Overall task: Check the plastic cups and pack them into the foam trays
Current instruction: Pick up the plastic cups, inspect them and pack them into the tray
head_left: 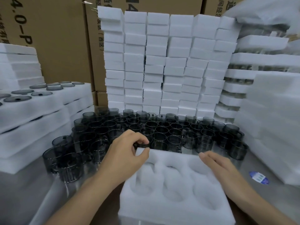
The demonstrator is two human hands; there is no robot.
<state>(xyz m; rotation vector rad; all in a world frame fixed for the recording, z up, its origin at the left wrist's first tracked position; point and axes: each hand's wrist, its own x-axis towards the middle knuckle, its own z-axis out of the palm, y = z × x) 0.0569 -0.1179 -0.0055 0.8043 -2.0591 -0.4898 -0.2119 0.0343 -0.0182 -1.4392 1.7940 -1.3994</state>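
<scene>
Foam tray (177, 207) is seen at the near edge of the tabletop (272, 202), between the 2 hands, with round pockets sunk in its top; 3 can be counted across the near row, the rest being blurred. Its far-left corner is pinched by the left hand (125, 153), whose thumb and curled fingers are closed on the foam. The right hand (222, 166) is laid flat on the tray's far-right edge, fingers straight and close together, nothing being gripped.

Just beyond the tray's far edge, touching or nearly touching it, a dense crowd of dark, see-through plastic cups (162, 129) is stood upright, spread from the left side of the tabletop to the right. No cup is held by the right hand; whether a rim is caught under the left fingers cannot be told.

Behind the cups, white foam blocks (162, 62) are stacked in columns against cardboard boxes (61, 38). Filled trays (40, 103) are piled at the left, foam sheets (276, 119) at the right, near a blue sticker (259, 177).
</scene>
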